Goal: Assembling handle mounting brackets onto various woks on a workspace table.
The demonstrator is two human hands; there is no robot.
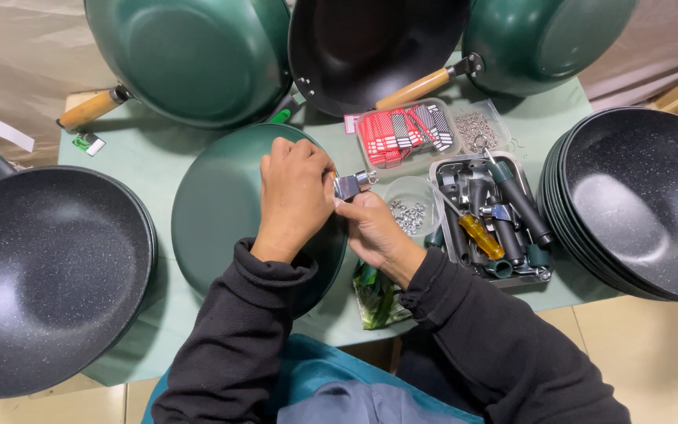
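A green pan (213, 204) lies upside down on the table in front of me. My left hand (293, 196) rests on its right edge and pinches a small silver metal bracket (351, 185) at the rim. My right hand (374, 228) meets it from the right, fingertips on the same bracket. Both sleeves are black.
A small clear bowl of silver nuts (411, 210) and a tray of handles and a yellow screwdriver (486, 224) sit right of my hands. Behind are a box of red tags (398, 133) and a tub of rings (476, 126). Black and green pans ring the green-covered table (135, 149).
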